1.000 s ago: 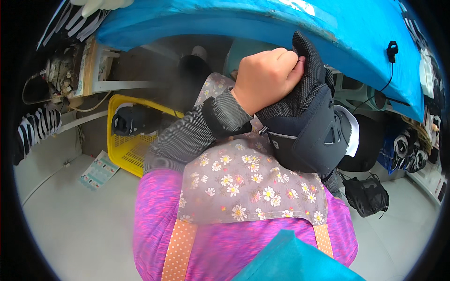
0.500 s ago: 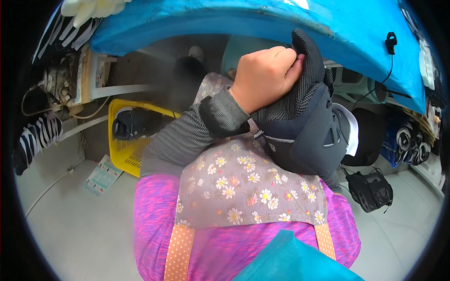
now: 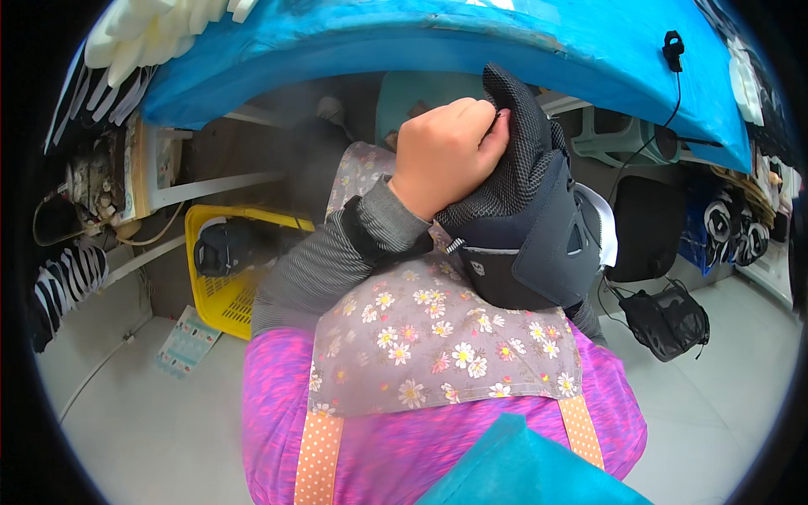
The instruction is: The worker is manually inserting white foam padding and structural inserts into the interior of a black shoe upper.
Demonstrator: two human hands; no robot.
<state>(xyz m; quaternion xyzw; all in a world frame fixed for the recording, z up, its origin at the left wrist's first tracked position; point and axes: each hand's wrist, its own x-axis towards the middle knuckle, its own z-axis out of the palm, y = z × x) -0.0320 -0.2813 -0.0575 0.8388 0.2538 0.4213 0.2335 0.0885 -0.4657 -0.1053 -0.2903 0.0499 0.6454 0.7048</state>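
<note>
We look across a workroom under a blue-covered table (image 3: pixel 370 42). At left, a yellow basket (image 3: pixel 200 290) holds a dark piece (image 3: pixel 220 248), probably to keep it within reach. Centrally, the left hand (image 3: pixel 446 151) is curled closed, seemingly pinching the mesh edge of a dark shoe upper (image 3: pixel 539 240), held over the flowered apron (image 3: pixel 404 337), perhaps for steadiness. Rightward, the upper hides the right hand; we cannot tell its grip.
</note>
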